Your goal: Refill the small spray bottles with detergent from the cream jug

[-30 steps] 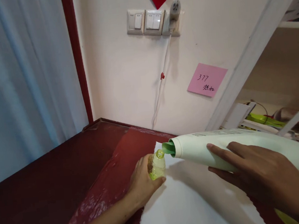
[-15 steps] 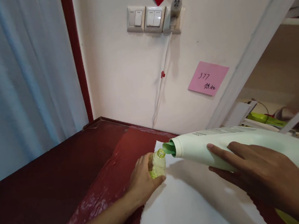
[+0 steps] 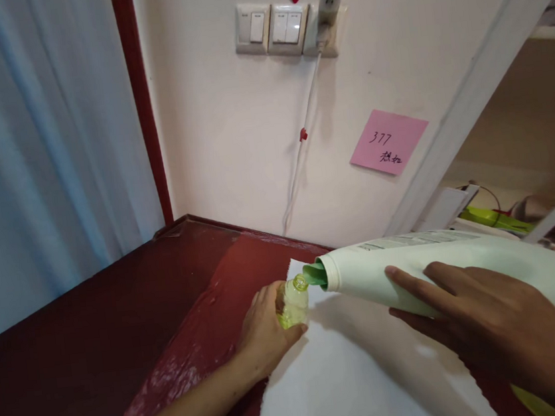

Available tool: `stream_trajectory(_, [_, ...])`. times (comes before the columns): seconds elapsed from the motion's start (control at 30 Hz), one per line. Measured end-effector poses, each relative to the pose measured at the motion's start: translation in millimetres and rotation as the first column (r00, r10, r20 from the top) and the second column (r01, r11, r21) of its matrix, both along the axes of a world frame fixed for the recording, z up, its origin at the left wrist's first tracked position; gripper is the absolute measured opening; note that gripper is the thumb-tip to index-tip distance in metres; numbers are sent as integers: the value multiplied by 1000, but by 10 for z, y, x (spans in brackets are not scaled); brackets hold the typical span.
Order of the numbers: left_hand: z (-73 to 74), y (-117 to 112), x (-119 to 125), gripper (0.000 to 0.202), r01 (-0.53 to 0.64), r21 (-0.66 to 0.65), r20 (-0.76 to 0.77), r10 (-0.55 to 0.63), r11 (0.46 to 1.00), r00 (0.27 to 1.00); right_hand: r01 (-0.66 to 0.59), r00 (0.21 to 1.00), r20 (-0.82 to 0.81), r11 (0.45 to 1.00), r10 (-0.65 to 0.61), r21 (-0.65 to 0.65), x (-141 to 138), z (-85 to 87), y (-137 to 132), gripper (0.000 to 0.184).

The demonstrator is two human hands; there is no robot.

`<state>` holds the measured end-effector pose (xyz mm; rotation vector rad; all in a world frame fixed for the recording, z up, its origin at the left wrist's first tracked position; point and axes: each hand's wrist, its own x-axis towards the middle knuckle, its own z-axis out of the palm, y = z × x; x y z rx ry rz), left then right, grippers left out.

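My left hand [image 3: 269, 332] is wrapped round a small clear yellowish bottle [image 3: 294, 305] with an uncapped mouth. Yellow-green liquid seems to show low in it. My right hand [image 3: 484, 308] grips a large pale green detergent bottle [image 3: 364, 268], tipped nearly on its side. Its darker green pouring spout [image 3: 314, 273] is at the small bottle's mouth; whether the two touch I cannot tell. No stream of liquid can be made out between them. Beneath both bottles lies a white sheet with scalloped edges [image 3: 346, 374].
The dark red tabletop [image 3: 99, 362] carries a crinkled clear plastic film [image 3: 177, 380] on part of it. A blue curtain [image 3: 44, 141] hangs at the left. On the wall are switches [image 3: 253, 29], a plugged-in white cord [image 3: 297, 165] and a pink note [image 3: 389, 142]. Cluttered shelves [image 3: 499, 216] stand right.
The view has shifted very slightly. Both hands keep their hold, and the two bottles stay in nearly the same position, spout at the small mouth.
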<state>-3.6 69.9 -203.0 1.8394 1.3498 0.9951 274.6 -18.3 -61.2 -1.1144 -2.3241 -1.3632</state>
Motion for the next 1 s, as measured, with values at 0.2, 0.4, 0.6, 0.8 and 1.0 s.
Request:
stream_trajectory(0.2, [13, -8, 5, 66, -10, 2, -17, 10, 1000, 1000, 5, 1000, -4, 1000, -5, -9, -14, 7, 0, 28])
stream_trajectory(0.4, [5, -18, 10, 66, -12, 1, -19, 12, 1000, 1000, -2, 1000, 2, 1000, 1, 15, -12, 19, 0, 27])
stream_trajectory(0.6, [2, -8, 5, 67, -12, 8, -27, 12, 1000, 1000, 6, 1000, 23, 1000, -6, 2, 0, 33, -10, 28])
stream_trajectory(0.8, [8, -10, 6, 66, -16, 12, -31, 16, 1000, 999, 14, 999, 32, 1000, -15, 18, 3, 36, 0, 27])
stream_trajectory(1.0, [11, -11, 4, 65, -9, 18, -32, 10, 1000, 999, 10, 998, 57, 1000, -10, 6, 21, 53, -22, 27])
